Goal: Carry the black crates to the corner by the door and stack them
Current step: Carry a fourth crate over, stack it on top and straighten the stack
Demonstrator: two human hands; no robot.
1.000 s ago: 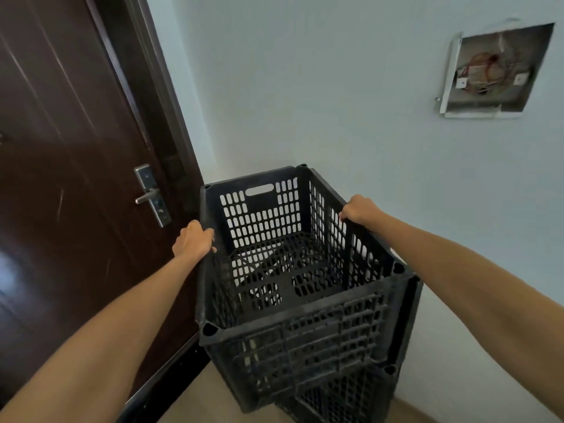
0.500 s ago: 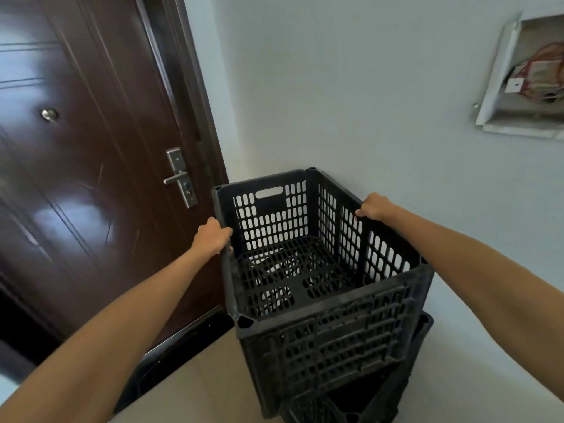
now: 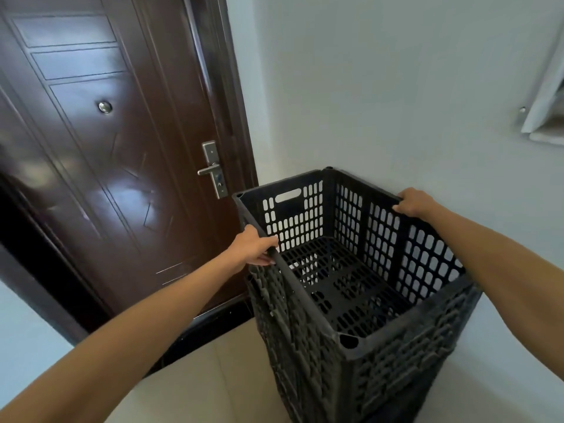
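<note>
At the far left stands the dark brown door (image 3: 100,166), its peephole (image 3: 105,107) high up and its metal lever handle (image 3: 210,170) near the frame; a second ago only a strip of this door showed, so the view has swung left and pulled back. Just right of the handle, the left hand (image 3: 254,248) is closed over the left rim of the top black crate (image 3: 351,288), fingers curled around the edge, in the same grip as before. The crate itself sits in the corner between the door frame and the pale wall (image 3: 396,87), close to both. Its perforated floor and handle slot are plain to see, and it is empty. A second ago it hung skewed over the lower crate (image 3: 308,389), whose corner jutted out beneath; now the walls run on almost in one line below it, so it seems to have dropped into place. The seam is hard to make out, so I cannot say for sure it is fully seated. On the far side, the right hand (image 3: 416,204) is wrapped over the right rim, also closed on it. At the right edge is a white wall box (image 3: 546,105), mostly out of frame. By my reading, this crate is delivered and stacked; what is left is to let go.
</note>
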